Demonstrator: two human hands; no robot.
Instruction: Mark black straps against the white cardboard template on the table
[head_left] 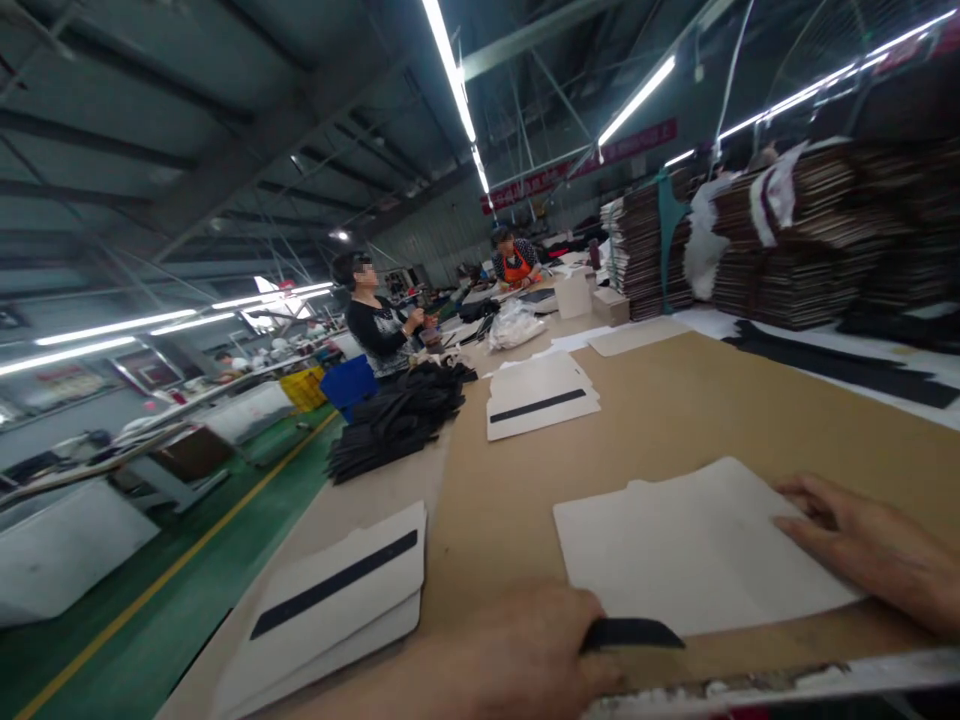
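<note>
Red banners [600, 160] are hung from the roof structure at the far end of the hall; pale characters are printed on them, but they are too small and blurred to be read. No other writing can be made out on the work surface or on the stock.

The left hand [517, 655] is seen at the bottom edge of the view, closed around one end of a black strip [634, 633]. The fingers are curled together on it, and the free, pointed end of the strip is laid over the near edge of a white panel [690, 545].

The right hand [870, 555] is laid flat on the right edge of the same white panel, fingers extended and slightly spread; nothing is gripped by it, and only contact with the panel surface is shown.

The white panel is placed flat on the brown cardboard table cover [675, 410], directly in front of the person, between the two hands.

A stack of finished panels [337, 600], each with a black strip across it, is located near the left hand at the table edge. A second such stack [540, 398] is positioned farther along the table, beside a pile of black strips [401, 415]. Tall stacks of dark sheets [810, 235] are stored at the right. Two other people [375, 320] are stationed farther down the table.
</note>
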